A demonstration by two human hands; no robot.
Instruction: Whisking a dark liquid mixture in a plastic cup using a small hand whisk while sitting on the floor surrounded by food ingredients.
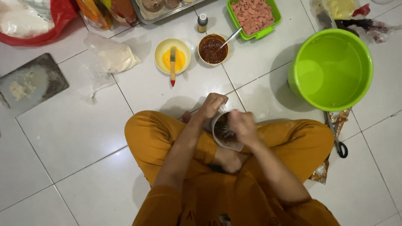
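Fingers of the left hand (211, 104) curl closed round the far side of a white cup (224, 134) above the lap. Right hand (242, 125) covers its rim, blurred; grip unclear. Beyond the fingers, on the floor (75, 125), sits a yellow bowl (172, 55).

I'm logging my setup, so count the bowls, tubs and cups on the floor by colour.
Green: 2, the bucket and the tray of pink slices
Yellow: 1, the brush bowl
Brown: 1, the sauce bowl
White: 1, the cup, left hand, right hand
Total: 5
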